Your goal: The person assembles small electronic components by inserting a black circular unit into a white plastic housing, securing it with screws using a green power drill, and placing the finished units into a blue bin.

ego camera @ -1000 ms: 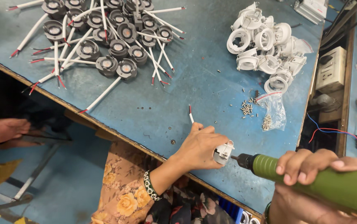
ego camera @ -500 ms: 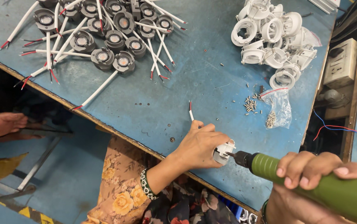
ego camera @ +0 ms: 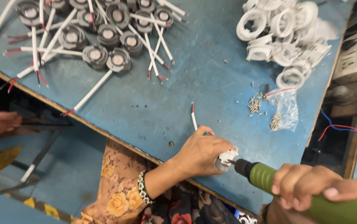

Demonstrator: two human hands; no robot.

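At the desk's (ego camera: 153, 108) near edge the left hand (ego camera: 201, 151) gripped a small white fitting (ego camera: 227, 158), while the right hand (ego camera: 311, 188) closed around a green screwdriver (ego camera: 278, 182) pointing left into it.

A heap of grey round lamp modules (ego camera: 104, 35) with white leads lies at the far left of the blue table (ego camera: 145, 103). White plastic rings (ego camera: 284, 35) pile at the far right, beside loose screws (ego camera: 254, 105) and a clear bag (ego camera: 284, 110).
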